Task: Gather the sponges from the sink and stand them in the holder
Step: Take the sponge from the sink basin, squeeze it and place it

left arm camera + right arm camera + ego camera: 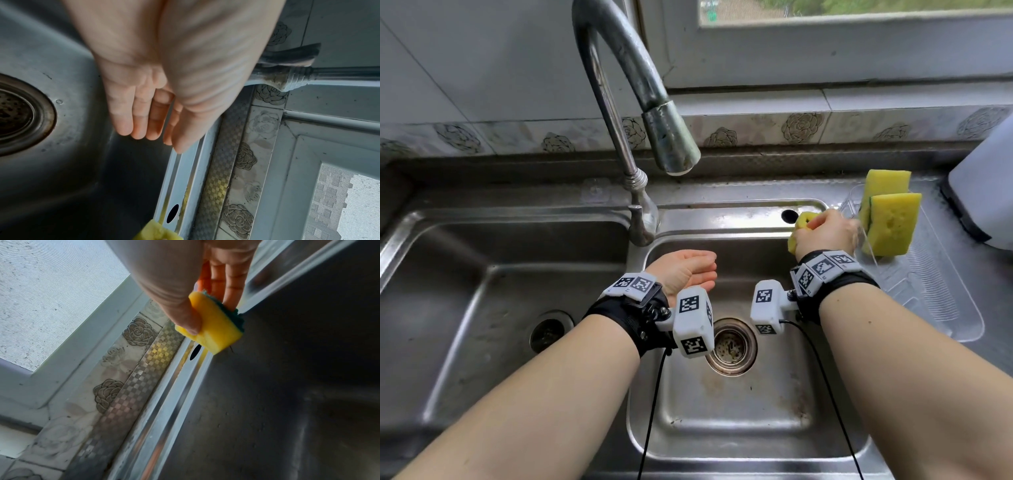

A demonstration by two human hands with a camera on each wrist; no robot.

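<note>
The right hand (825, 233) pinches a yellow sponge (213, 324) near the clear holder (928, 284) at the right, to stand it there; the left hand (685, 270) hangs loose, holding nothing.

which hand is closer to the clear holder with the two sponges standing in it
Right. The right hand, gripping a third sponge, is right at the holder's left edge; the left hand hangs empty over the right basin, well left of it.
</note>
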